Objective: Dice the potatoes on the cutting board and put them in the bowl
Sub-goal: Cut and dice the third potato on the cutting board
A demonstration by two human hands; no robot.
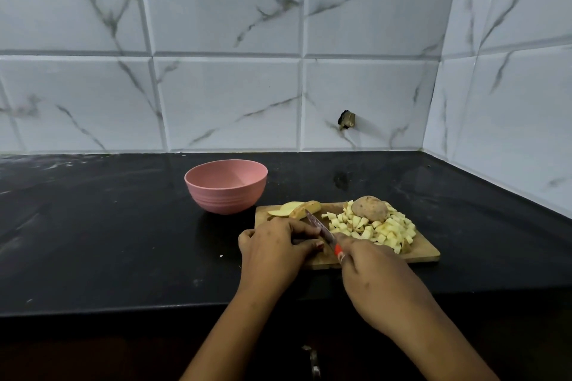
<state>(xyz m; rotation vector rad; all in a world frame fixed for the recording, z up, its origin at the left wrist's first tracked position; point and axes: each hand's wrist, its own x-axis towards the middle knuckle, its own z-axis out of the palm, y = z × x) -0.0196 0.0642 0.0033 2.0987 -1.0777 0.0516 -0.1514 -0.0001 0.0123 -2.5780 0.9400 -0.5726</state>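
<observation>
Just beside the pink bowl [223,198], the cutting board [424,250] bears heaped potato dice [381,230]

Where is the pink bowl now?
In the head view the pink bowl stands on the black counter, beyond the far left corner of the cutting board.

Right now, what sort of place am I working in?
Most likely a home kitchen: a dark counter backed by marble-patterned wall tiles, with a wooden cutting board of diced potato and a pink bowl nearby.
</observation>
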